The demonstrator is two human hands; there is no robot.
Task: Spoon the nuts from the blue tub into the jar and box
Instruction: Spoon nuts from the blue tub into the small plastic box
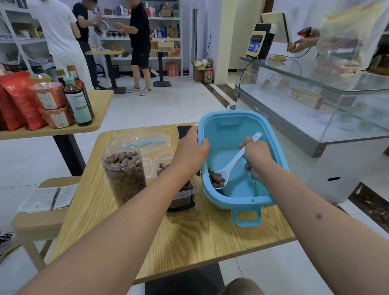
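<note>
Your right hand point(257, 158) curls round the handle of the white spoon point(232, 165), whose long axis slants from far right down to near left. Its bowl sits in the last small heap of nuts point(216, 179) in the near-left corner of the blue tub point(233, 122). Your left hand point(190, 151) grips the tub's left rim, fingers hooked over the edge, and the tub looks tipped towards you. The box point(182, 191) lies just left of the tub, the nearly full jar point(124, 172) further left. So I judge the loaded spoon must travel left over the rim, with the box the closer target.
</note>
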